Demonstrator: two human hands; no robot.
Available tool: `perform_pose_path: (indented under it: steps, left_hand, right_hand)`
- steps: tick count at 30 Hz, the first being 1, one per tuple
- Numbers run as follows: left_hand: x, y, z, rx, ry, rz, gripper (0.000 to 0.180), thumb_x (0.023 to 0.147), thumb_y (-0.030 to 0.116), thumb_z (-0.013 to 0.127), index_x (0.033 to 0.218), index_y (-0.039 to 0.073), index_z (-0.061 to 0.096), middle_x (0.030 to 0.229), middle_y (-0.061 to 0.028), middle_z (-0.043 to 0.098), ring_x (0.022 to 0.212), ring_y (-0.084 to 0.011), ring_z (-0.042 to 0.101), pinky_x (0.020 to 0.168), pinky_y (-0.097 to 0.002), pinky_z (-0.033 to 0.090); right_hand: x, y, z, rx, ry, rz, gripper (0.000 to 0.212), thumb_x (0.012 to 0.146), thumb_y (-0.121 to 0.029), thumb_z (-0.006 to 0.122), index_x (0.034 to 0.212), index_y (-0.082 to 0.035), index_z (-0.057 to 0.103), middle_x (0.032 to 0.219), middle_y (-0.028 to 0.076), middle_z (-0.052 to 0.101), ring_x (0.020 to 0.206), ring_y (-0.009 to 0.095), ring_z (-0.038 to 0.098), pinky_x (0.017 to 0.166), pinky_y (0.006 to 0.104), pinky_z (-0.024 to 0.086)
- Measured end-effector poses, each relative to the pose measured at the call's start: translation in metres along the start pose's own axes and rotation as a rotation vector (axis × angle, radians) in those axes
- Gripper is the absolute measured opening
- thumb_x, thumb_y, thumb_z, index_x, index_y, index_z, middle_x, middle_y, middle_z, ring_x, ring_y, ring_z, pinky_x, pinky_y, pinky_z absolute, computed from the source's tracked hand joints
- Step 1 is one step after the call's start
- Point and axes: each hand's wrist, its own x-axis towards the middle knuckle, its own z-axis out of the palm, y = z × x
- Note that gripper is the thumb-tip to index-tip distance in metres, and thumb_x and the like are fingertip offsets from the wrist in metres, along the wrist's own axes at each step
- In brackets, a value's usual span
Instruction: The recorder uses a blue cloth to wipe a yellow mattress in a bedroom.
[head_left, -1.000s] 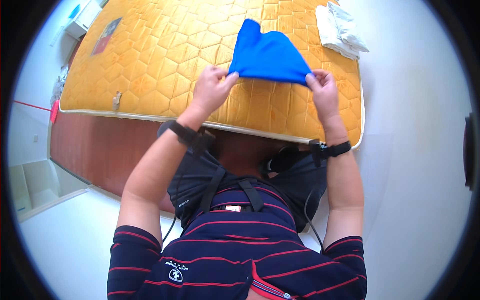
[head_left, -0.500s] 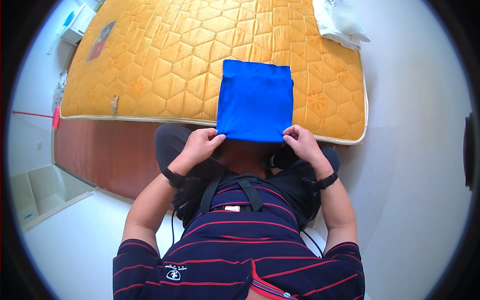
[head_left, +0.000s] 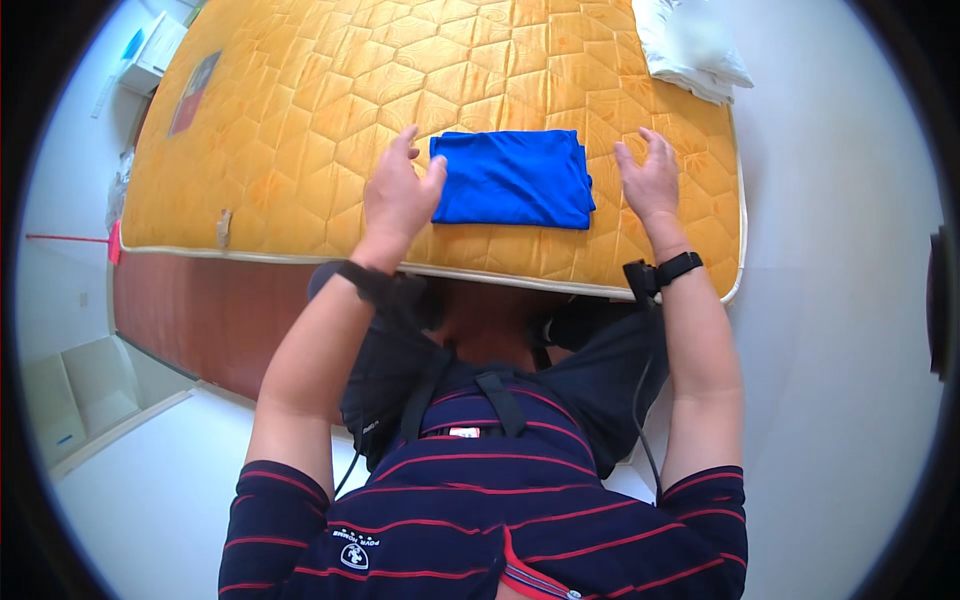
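Head view: an open white box, well left of the blue cloth and nearer the person, has a small blue thing inside. The left hand, open and gripping nothing, overlaps the cloth's left edge; contact is hard to judge. The right hand, open and empty, stands apart, just right of the cloth. The cloth lies folded on a yellow mattress; white bedding lies beyond it, rightward.

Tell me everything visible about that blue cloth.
The blue cloth is plain and looks like smooth fabric. Folded into a rough rectangle, lightly creased, with layers showing at its right side, it lies flat on the yellow quilted mattress near its front edge. The left hand overlaps its left edge, touch unclear; the right hand is apart.
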Motion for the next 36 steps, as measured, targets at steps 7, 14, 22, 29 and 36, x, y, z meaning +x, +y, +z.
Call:
perform_pose_path:
  steps: [7, 14, 22, 29, 36]
  left_hand:
    - [-0.047, 0.051, 0.075, 0.392, -0.095, 0.341, 0.087, 0.094, 0.065, 0.075, 0.166, 0.02, 0.051, 0.171, -0.0235, 0.045, 0.156, -0.0542, 0.039, 0.124, -0.0722, 0.032]
    - [-0.056, 0.11, 0.132, 0.225, -0.251, 0.56, 0.09, 0.086, 0.058, 0.085, 0.159, 0.012, 0.058, 0.167, -0.0184, 0.053, 0.157, -0.0433, 0.043, 0.128, -0.0677, 0.027]
    - [-0.047, 0.089, 0.154, 0.08, -0.034, 0.662, 0.02, 0.098, 0.014, 0.078, 0.117, 0.009, 0.08, 0.129, -0.0171, 0.079, 0.127, -0.039, 0.072, 0.11, -0.054, 0.055]
    - [-0.021, 0.029, 0.072, -0.667, 0.044, -0.007, 0.025, 0.114, 0.021, 0.066, 0.132, 0.004, 0.069, 0.11, -0.0023, 0.072, 0.098, -0.0121, 0.069, 0.086, -0.0278, 0.057]
    - [-0.042, 0.0, 0.036, 0.22, 0.253, 0.591, 0.055, 0.101, 0.012, 0.075, 0.152, 0.002, 0.058, 0.145, -0.019, 0.066, 0.132, -0.0344, 0.064, 0.113, -0.0448, 0.051]
  right_hand:
    - [-0.032, 0.107, 0.023, -0.497, 0.056, 0.328, 0.078, 0.107, -0.068, 0.053, 0.169, -0.022, 0.046, 0.18, 0.017, 0.034, 0.167, 0.039, 0.026, 0.133, 0.0612, 0.02]
    - [-0.04, 0.094, 0.041, -0.589, 0.244, 0.233, 0.073, 0.105, -0.064, 0.058, 0.165, -0.023, 0.051, 0.172, 0.017, 0.046, 0.162, 0.039, 0.036, 0.133, 0.0602, 0.022]
    - [-0.04, 0.092, 0.042, -0.583, 0.257, 0.277, 0.072, 0.105, -0.064, 0.057, 0.165, -0.025, 0.052, 0.172, 0.014, 0.047, 0.163, 0.037, 0.036, 0.133, 0.0592, 0.022]
    - [-0.043, 0.09, 0.037, -0.611, 0.212, 0.304, 0.07, 0.106, -0.065, 0.054, 0.165, -0.026, 0.052, 0.174, 0.011, 0.045, 0.164, 0.035, 0.034, 0.134, 0.0579, 0.02]
    - [-0.039, 0.089, 0.033, -0.631, 0.212, 0.314, 0.069, 0.107, -0.064, 0.054, 0.165, -0.028, 0.051, 0.174, 0.01, 0.045, 0.164, 0.034, 0.034, 0.134, 0.0568, 0.021]
